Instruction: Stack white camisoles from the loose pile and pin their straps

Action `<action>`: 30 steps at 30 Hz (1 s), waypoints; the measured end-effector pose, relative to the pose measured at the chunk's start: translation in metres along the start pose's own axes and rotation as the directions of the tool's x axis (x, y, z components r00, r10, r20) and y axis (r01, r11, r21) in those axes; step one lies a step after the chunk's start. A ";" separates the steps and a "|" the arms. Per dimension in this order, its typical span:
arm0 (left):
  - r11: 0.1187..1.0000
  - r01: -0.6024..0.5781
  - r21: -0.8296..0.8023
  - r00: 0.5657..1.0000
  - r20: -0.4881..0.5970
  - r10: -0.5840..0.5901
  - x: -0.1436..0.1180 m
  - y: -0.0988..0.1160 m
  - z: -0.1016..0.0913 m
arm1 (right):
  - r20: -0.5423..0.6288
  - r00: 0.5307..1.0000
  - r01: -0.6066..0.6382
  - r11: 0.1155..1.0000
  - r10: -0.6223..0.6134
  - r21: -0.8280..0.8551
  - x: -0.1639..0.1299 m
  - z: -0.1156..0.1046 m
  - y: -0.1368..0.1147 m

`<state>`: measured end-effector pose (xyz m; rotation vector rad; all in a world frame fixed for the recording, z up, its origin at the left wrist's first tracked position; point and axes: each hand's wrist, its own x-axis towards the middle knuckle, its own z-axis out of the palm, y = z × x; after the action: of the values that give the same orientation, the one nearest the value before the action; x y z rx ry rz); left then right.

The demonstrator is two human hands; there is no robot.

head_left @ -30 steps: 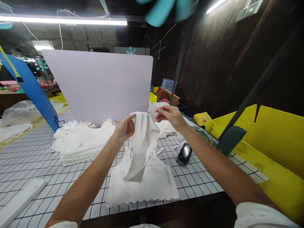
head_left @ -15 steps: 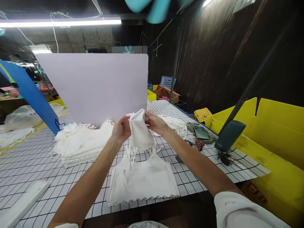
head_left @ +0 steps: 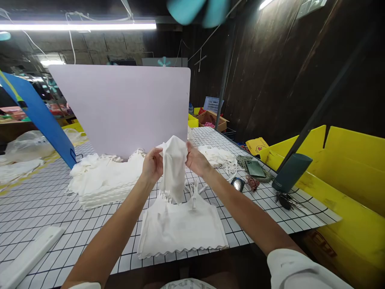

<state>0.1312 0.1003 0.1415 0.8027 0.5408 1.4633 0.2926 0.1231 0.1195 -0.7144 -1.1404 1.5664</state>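
A white piece of fabric, apparently a garment, hangs between my two hands above the table. My left hand pinches its upper left edge, fingers closed. On the opposite side my right hand grips the upper right edge. Folds hide the garment's exact shape. Below it, a stack of white camisole tops with thin straps and scalloped hems lies flat near the table's front edge. A taller pile of white garments is to the left of my left hand. Another loose heap of white garments lies beyond my right hand.
The grid-patterned table carries a white bar at front left. A pale upright panel and a blue panel stand behind. Rightward are a phone, a dark green bottle, keys and yellow bins.
The held fabric now hangs longer and narrower, its lower end dropping over the stack's straps. My right hand has shifted slightly along its edge; both hands keep hold.
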 end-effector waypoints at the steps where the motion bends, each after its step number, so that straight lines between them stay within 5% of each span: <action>1: 0.999 -0.025 0.030 1.000 0.015 0.024 -0.001 -0.001 -0.003 | -0.013 1.000 0.014 0.999 -0.015 -0.029 0.005 0.000 -0.007; 5: 0.953 -0.076 0.294 0.988 0.152 0.032 -0.006 0.005 -0.024 | -0.083 0.993 0.067 0.985 -0.081 -0.157 0.020 -0.003 -0.038; 7: 0.847 0.008 0.532 0.963 0.225 -0.150 -0.006 0.013 -0.035 | -0.001 0.999 0.044 0.956 -0.047 -0.291 0.023 -0.003 -0.054; 9: 0.767 0.002 0.641 0.958 0.219 -0.185 -0.001 0.021 -0.037 | 0.167 0.981 -0.012 0.886 0.101 -0.464 0.024 0.001 -0.070; 12: 0.860 -0.129 0.495 0.965 0.263 -0.007 0.015 0.027 -0.021 | 0.363 0.896 0.033 0.777 0.256 -0.628 0.026 0.014 -0.090; 15: 0.904 -0.014 0.427 0.898 0.403 -0.177 0.032 0.030 0.001 | 0.423 0.881 0.137 0.740 0.213 -0.658 0.028 0.021 -0.109; 17: 0.887 0.033 0.461 0.876 0.414 -0.248 0.039 0.034 0.009 | 0.407 0.891 0.144 0.725 0.201 -0.674 0.028 0.014 -0.121; 20: 0.883 0.046 0.467 0.897 0.369 -0.242 0.040 0.042 0.010 | 0.342 0.914 0.095 0.708 0.216 -0.700 0.025 -0.008 -0.136; 25: 0.839 0.121 0.530 0.897 0.303 -0.321 0.035 0.055 0.000 | 0.291 0.957 0.148 0.840 0.012 -0.522 0.019 -0.041 -0.144; 30: 0.807 0.040 0.589 0.913 0.307 -0.269 0.039 0.073 -0.021 | 0.207 0.978 0.110 0.855 -0.003 -0.507 0.015 -0.055 -0.146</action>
<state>0.0704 0.1366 0.1889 1.4491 0.7443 0.9449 0.3922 0.1581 0.2353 -0.8730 -1.7552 1.3039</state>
